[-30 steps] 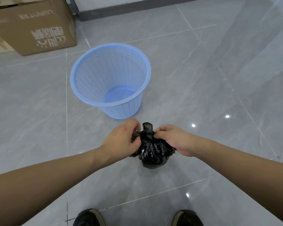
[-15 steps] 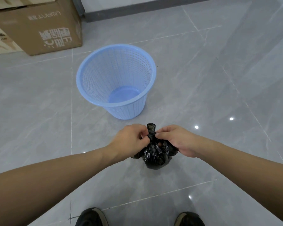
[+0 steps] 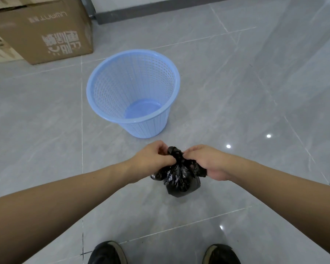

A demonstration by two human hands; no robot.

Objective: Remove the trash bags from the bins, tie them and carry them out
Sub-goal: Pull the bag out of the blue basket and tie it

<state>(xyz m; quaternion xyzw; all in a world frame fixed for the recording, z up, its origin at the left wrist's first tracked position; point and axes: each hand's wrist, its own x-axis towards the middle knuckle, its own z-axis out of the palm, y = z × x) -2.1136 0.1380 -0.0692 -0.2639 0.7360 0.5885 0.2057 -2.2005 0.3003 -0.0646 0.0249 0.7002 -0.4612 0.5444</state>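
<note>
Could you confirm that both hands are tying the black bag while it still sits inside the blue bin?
Not quite: the black bag is outside the blue bin, held over the floor in front of it. The head view shows the bin with nothing in it. The rest holds: the left hand and right hand both grip the bag at its knotted neck.

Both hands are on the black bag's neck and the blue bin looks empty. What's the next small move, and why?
Probably pull the two ends apart to cinch the knot. The left hand and right hand each pinch the twisted top of the black bag, where a knot has formed. The blue bin holds no liner, so only tying and carrying remain.
</note>
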